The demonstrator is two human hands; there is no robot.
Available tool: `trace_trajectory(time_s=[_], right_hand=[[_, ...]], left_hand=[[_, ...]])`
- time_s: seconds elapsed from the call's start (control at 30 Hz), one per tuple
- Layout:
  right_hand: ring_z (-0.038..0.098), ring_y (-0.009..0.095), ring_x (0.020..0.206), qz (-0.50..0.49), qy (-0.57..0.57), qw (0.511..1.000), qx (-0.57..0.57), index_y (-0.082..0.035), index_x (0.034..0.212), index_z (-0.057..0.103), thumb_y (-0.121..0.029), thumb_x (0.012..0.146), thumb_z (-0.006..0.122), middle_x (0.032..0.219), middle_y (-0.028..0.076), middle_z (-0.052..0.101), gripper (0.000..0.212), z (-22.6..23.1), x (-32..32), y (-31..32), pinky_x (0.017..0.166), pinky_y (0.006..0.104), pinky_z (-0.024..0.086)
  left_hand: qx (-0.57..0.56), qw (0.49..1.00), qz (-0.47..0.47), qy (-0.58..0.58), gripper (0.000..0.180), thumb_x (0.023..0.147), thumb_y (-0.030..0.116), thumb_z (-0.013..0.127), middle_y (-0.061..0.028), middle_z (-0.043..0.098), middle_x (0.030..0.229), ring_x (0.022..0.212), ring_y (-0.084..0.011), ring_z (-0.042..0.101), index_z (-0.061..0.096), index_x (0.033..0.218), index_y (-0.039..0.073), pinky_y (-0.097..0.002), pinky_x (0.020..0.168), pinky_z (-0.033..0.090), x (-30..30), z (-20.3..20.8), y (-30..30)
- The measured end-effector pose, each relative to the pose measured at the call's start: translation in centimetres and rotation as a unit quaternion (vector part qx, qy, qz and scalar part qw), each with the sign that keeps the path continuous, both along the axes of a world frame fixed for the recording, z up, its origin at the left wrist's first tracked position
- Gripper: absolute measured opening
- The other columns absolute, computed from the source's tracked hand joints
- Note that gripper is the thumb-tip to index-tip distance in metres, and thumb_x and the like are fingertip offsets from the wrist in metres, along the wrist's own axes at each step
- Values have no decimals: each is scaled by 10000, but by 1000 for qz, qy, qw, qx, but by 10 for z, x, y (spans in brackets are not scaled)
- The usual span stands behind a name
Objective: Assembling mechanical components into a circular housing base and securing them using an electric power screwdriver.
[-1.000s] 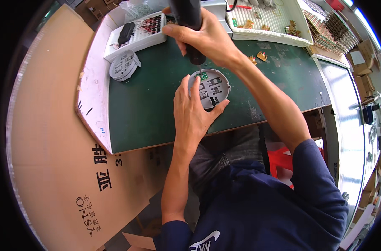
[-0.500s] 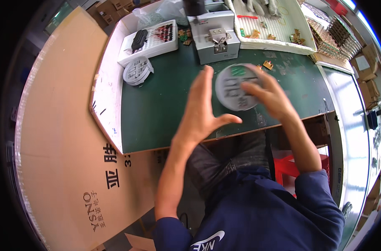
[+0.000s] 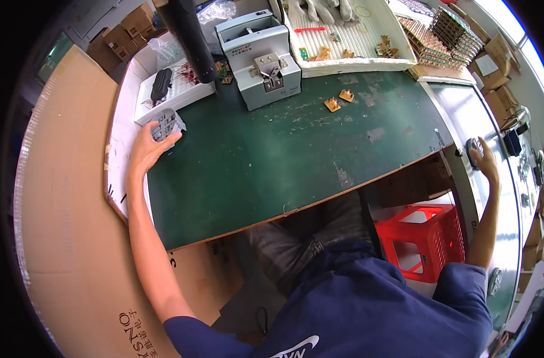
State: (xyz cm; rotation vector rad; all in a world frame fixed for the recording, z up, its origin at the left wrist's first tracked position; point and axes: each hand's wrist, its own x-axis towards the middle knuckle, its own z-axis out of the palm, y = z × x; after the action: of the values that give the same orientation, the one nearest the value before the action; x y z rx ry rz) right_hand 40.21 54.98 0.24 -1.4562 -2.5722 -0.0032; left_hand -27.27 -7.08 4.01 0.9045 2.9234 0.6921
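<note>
At the left end of the green tabletop [image 3: 254, 161], my left hand [image 3: 145, 149] has its thumb and fingers closed about the rim of a round grey plastic housing [image 3: 169, 125] with raised ribs inside. My right arm reaches far out to the right. There my right hand [image 3: 487, 161] grips a similar round housing [image 3: 474, 146], seen nearly edge-on, over a shiny metal-topped surface [image 3: 463, 113]. Two small tan circuit boards, a nearer board [image 3: 332, 105] and a farther board [image 3: 346, 95], lie toward the back of the table.
A grey bench machine [image 3: 266, 71] stands at the back, with a black tube [image 3: 191, 42] beside it. A white foam tray [image 3: 355, 67] holds gloves and boards. Another foam block [image 3: 188, 89] bears wired parts. Another round housing [image 3: 495, 281] lies lower right; a red stool [image 3: 424, 238] stands below.
My hands have moved apart from the table's middle. The right has carried its round housing onto the right side; the left has gone from open to gripping the left housing. The view has shifted.
</note>
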Motion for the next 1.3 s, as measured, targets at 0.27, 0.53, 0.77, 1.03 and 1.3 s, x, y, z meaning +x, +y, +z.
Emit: trace_trajectory(time_s=[0.27,0.53,0.77,1.03,1.3], right_hand=[[666,242,837,349,185,912,-113,-179,1381,645,-174,977,696,982,133,718,408,49,-309,-224,771,379,544],[718,343,918,403,192,894,-49,-55,1130,685,-135,937,730,998,168,692,214,-3,-363,-222,792,426,560],[620,112,830,369,241,858,-262,-19,1131,662,-52,945,711,924,27,608,195,17,-357,-238,768,290,539],[603,61,963,412,303,772,-377,-23,1307,655,-36,980,670,1065,-13,636,328,22,-353,-280,924,233,499],[664,141,1034,405,297,805,-317,-39,1262,695,-77,959,712,1141,66,723,306,6,-350,-294,964,301,514]], left_hand=[[61,989,28,133,746,819,502,836,-225,629,1308,1237,-357,594,601,1325,7,-424,1058,462,20,-13,1],[631,667,-79,-388,701,1030,508,492,-231,593,1393,1220,-363,633,469,1453,-50,-488,1033,518,146,-5,-14],[677,461,-117,-562,831,1017,652,438,-388,494,1432,1214,-473,618,411,1521,-8,-518,985,570,198,-24,5],[642,527,-135,-541,818,1024,660,434,-310,600,1357,1155,-413,671,474,1469,-26,-482,961,587,208,-26,22],[617,589,-102,-511,743,1029,617,481,-195,648,1328,1140,-347,687,508,1442,0,-460,954,587,211,-24,25]])
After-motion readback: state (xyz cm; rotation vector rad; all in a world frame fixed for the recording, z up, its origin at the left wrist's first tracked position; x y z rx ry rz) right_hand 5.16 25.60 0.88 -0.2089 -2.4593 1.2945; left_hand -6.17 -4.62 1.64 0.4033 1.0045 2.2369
